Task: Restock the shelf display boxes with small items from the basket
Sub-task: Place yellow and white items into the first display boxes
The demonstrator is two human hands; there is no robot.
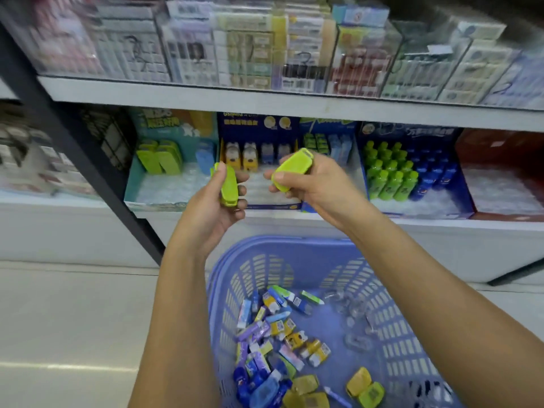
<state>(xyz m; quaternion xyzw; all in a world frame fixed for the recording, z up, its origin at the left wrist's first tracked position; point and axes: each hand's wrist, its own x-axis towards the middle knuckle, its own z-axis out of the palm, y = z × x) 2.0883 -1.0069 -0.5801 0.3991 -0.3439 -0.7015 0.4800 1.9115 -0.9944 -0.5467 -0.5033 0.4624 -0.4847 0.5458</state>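
My left hand (pixel 216 201) grips a lime-green flat case (pixel 229 185) upright, in front of the lower shelf. My right hand (pixel 312 184) holds a second lime-green case (pixel 290 169), tilted, its far end pointing up and to the right. Both hands hover above the blue plastic basket (pixel 391 328), which holds several small packs in blue, yellow, purple and green. Behind my left hand stands a teal display box (pixel 138 184) with matching green cases (pixel 160 157) at its back left and a blue case at its back right.
Along the lower shelf stand more display boxes: a dark blue one with yellow and blue items (pixel 254 156), a blue one with green and blue bottles (pixel 406 172), a red one (pixel 500 178). Clear boxes fill the upper shelf (pixel 265 95). A black upright (pixel 76 148) slants at left.
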